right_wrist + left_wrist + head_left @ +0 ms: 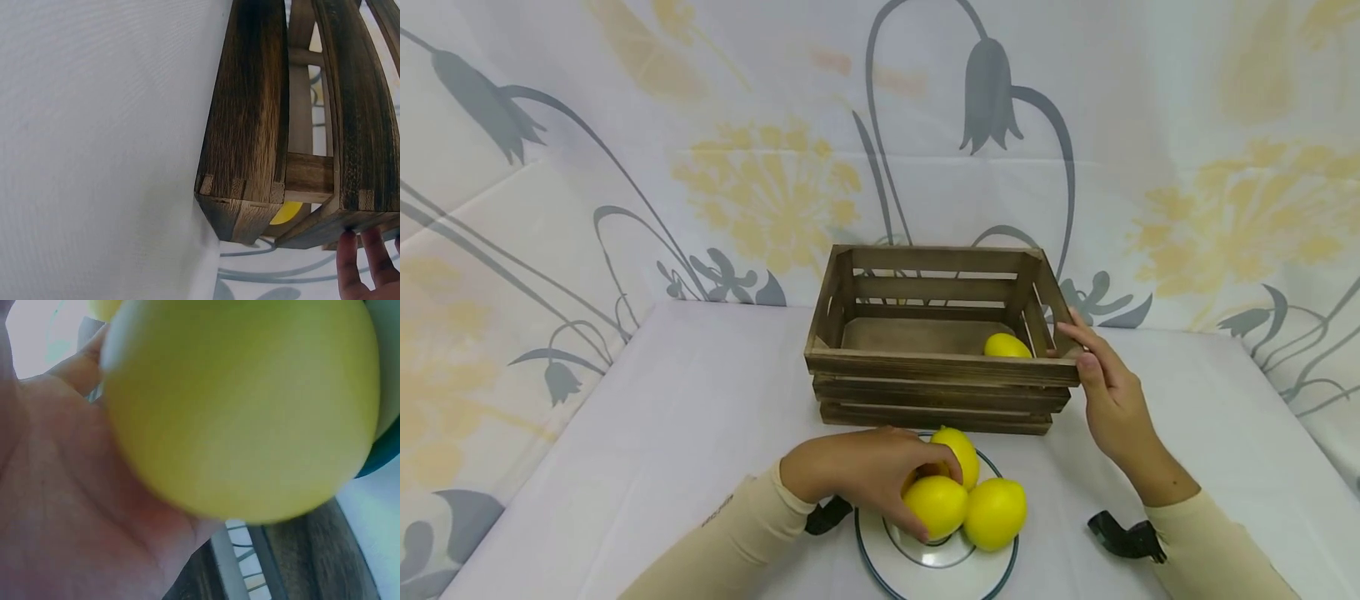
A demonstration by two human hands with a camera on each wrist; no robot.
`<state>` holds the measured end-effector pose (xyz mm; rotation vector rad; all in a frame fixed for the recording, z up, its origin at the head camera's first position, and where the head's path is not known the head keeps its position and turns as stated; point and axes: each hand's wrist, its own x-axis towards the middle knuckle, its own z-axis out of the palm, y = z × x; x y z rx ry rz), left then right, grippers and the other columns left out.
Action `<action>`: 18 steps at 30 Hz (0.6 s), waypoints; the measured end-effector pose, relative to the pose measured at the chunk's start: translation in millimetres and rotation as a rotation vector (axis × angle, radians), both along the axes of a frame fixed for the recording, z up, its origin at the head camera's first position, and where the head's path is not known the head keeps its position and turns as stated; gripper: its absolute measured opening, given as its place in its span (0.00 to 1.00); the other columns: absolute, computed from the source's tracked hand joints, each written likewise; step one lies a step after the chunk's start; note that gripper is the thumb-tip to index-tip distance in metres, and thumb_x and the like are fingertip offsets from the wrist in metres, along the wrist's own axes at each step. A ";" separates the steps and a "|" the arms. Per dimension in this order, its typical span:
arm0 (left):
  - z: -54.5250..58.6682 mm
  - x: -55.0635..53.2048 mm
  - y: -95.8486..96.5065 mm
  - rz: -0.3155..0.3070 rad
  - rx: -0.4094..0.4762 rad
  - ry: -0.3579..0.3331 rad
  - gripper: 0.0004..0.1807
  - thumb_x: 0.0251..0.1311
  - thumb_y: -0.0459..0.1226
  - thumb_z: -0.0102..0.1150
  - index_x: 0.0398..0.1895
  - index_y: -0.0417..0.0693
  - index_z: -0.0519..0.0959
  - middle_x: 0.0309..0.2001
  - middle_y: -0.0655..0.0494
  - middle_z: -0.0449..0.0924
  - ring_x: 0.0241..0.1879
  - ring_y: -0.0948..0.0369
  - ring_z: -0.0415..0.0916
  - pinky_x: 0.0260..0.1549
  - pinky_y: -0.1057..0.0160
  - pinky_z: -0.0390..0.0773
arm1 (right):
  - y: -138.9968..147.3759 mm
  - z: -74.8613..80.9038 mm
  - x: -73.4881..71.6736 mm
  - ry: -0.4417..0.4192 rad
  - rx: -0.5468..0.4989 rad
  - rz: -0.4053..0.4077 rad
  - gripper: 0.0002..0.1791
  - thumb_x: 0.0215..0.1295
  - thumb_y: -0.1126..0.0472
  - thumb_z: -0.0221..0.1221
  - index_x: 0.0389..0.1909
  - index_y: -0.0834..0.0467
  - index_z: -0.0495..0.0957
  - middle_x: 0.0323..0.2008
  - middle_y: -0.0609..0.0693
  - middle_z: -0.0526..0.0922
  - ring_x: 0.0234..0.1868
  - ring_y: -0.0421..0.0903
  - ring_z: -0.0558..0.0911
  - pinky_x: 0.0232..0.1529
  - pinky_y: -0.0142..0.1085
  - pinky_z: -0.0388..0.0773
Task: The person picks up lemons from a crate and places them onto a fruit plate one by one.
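My left hand curls over a yellow lemon, thumb at its front and fingers behind it. In the left wrist view that lemon fills much of the picture beside the palm. Touching it on a round, teal-rimmed plate are a lemon at the right and one at the back; more yellow shows under the fingers. My right hand holds the right end of a slatted wooden crate. Fingertips meet the crate's end in the right wrist view.
Inside the crate, a single lemon lies near the right front corner. A white cloth covers the table, and a flower-print cloth hangs behind. Dark curved pieces sit at both wrists.
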<state>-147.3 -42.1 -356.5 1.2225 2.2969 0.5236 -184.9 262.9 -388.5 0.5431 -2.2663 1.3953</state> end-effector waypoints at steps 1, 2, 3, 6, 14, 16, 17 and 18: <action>-0.3 -0.1 0.2 -0.003 0.000 -0.001 0.31 0.51 0.49 0.76 0.58 0.62 0.75 0.54 0.69 0.80 0.47 0.74 0.74 0.53 0.73 0.73 | 0.1 0.1 0.0 -0.002 0.001 -0.003 0.22 0.80 0.65 0.42 0.70 0.56 0.69 0.77 0.50 0.60 0.76 0.31 0.58 0.67 0.16 0.58; -0.8 -0.2 0.5 -0.006 0.002 -0.008 0.31 0.51 0.48 0.77 0.58 0.62 0.75 0.54 0.69 0.80 0.47 0.74 0.74 0.53 0.73 0.74 | 0.2 0.1 0.0 -0.005 0.003 -0.007 0.22 0.80 0.64 0.42 0.70 0.56 0.69 0.77 0.48 0.61 0.76 0.31 0.58 0.66 0.15 0.58; -1.3 -0.3 0.8 -0.008 0.003 -0.013 0.31 0.51 0.48 0.77 0.58 0.61 0.75 0.55 0.68 0.80 0.47 0.74 0.74 0.53 0.73 0.74 | 0.4 0.0 0.0 -0.008 0.007 -0.013 0.22 0.80 0.64 0.42 0.70 0.55 0.69 0.77 0.47 0.61 0.76 0.30 0.58 0.66 0.15 0.58; -2.3 -0.7 1.0 -0.010 0.003 -0.022 0.32 0.50 0.47 0.77 0.59 0.62 0.75 0.56 0.68 0.80 0.47 0.73 0.74 0.54 0.73 0.74 | 0.2 0.4 -0.2 -0.009 0.012 -0.017 0.22 0.80 0.63 0.42 0.70 0.55 0.69 0.77 0.49 0.61 0.75 0.30 0.58 0.66 0.15 0.58; -3.9 -1.9 1.7 -0.008 -0.008 -0.023 0.32 0.50 0.48 0.77 0.61 0.64 0.75 0.57 0.69 0.79 0.47 0.74 0.74 0.53 0.74 0.74 | 0.2 0.0 0.6 0.019 0.006 -0.002 0.22 0.80 0.66 0.42 0.70 0.57 0.69 0.77 0.51 0.60 0.76 0.32 0.58 0.68 0.16 0.57; -4.3 -1.9 1.6 -0.005 -0.010 -0.024 0.33 0.51 0.49 0.76 0.61 0.65 0.75 0.58 0.69 0.79 0.48 0.74 0.74 0.54 0.73 0.74 | -0.1 0.1 0.4 0.017 0.007 -0.001 0.22 0.80 0.66 0.42 0.70 0.57 0.69 0.77 0.48 0.60 0.77 0.32 0.58 0.68 0.16 0.57; -4.5 -1.9 1.4 -0.004 -0.011 -0.023 0.33 0.51 0.49 0.76 0.62 0.65 0.75 0.59 0.69 0.79 0.49 0.74 0.74 0.55 0.73 0.74 | -0.3 0.2 0.3 0.014 0.007 -0.001 0.22 0.80 0.65 0.42 0.70 0.57 0.69 0.77 0.48 0.60 0.76 0.32 0.58 0.68 0.16 0.57; -4.7 -1.9 1.3 -0.002 -0.012 -0.023 0.33 0.51 0.49 0.76 0.62 0.66 0.75 0.59 0.69 0.79 0.49 0.74 0.74 0.55 0.72 0.74 | -0.4 0.1 0.3 0.011 0.007 0.000 0.22 0.80 0.65 0.42 0.70 0.56 0.69 0.77 0.47 0.60 0.76 0.32 0.58 0.68 0.16 0.57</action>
